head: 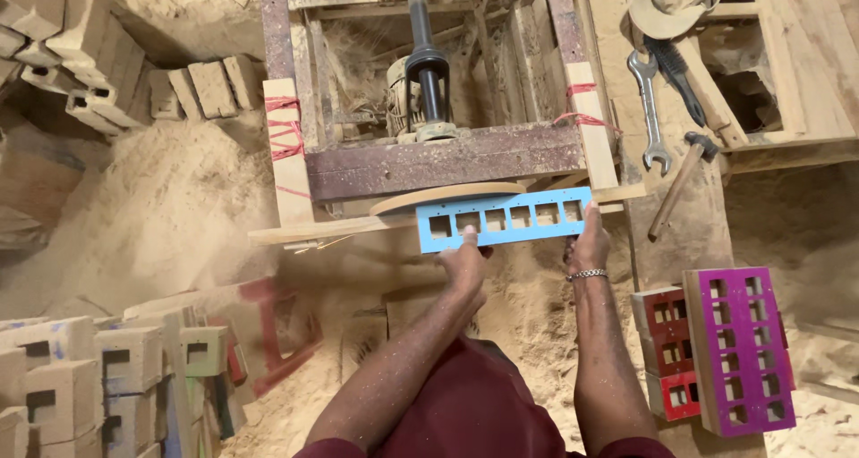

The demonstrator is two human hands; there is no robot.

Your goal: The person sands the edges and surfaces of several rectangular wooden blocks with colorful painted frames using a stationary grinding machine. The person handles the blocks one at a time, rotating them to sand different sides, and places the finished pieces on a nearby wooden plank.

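My left hand [466, 259] and my right hand [589, 241] both grip a light blue board [506, 217] with a row of several square holes. The board is held flat and level, its far edge against a round wooden disc [445, 195] at the front of a machine. A chain bracelet sits on my right wrist. The machine's purple-stained wooden frame [445, 162] holds a motor and a black shaft [424, 65] above the disc. Fine dust streaks leftward near the rail below the disc.
Sawdust [170, 207] covers the ground. A magenta board [741, 351] with holes lies on red ones [664, 351] at the right. A wrench [650, 109], hammer [677, 188] and cap [669, 4] rest on a wooden bench. Stacked wooden blocks [98, 368] stand at lower left.
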